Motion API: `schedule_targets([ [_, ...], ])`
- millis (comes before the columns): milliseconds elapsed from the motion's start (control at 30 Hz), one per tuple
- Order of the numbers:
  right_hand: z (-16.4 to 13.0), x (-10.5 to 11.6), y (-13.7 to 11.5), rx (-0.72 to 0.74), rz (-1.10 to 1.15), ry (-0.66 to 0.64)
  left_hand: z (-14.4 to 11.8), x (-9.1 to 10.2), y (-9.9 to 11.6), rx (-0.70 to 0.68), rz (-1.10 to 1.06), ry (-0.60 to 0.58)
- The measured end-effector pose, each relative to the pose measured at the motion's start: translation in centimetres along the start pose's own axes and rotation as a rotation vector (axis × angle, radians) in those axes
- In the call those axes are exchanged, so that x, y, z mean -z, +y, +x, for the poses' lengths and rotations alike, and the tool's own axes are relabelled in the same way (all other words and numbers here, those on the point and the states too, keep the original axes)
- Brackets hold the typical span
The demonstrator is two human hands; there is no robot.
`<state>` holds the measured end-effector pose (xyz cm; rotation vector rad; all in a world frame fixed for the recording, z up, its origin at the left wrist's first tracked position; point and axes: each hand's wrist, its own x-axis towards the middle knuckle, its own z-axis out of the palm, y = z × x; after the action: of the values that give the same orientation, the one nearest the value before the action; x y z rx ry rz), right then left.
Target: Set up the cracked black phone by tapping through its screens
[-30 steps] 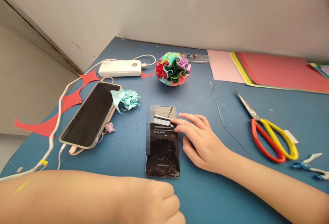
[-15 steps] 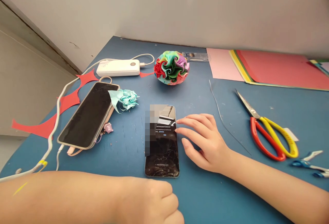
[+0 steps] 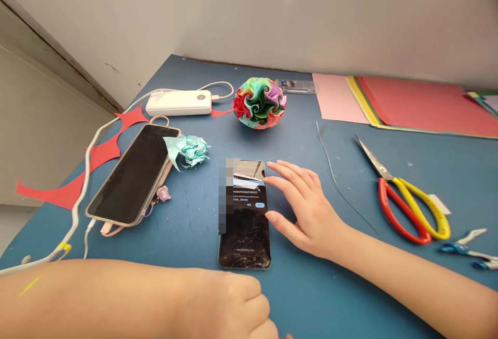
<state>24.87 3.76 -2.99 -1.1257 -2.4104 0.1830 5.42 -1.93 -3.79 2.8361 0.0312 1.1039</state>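
Near the middle, the cracked phone [image 3: 245, 243] seems light, slippery, breakable; hold its sides. The right hand [image 3: 313, 214] is spread, empty; the left hand [image 3: 233, 300] makes a fist.

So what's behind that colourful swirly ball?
Behind the swirly ball, a clear plastic item shows past its right side, lying on the blue table; farther back rises a pale wall. Whatever sits directly behind the ball is covered, so I can't tell.

A multicoloured paper ball [image 3: 260, 103] is seen right of a white power bank [image 3: 177, 103]. A dark-screened phone [image 3: 132, 178] at left is partly overlapped by crumpled teal paper [image 3: 193, 151]. Red-and-yellow-handled scissors [image 3: 384, 173] are noted in front of stacked coloured sheets [image 3: 424, 103].
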Motion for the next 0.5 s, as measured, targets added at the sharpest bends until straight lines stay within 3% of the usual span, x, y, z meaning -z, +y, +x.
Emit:
schedule_targets([
  [267,-0.33,0.39,0.21,0.107,0.078,0.101,-0.33,0.02,-0.03,-0.011,0.021,-0.022],
  [500,-0.17,0.48,0.07,0.185,0.115,0.097,-0.43,0.38,-0.11,-0.047,0.004,-0.063],
])
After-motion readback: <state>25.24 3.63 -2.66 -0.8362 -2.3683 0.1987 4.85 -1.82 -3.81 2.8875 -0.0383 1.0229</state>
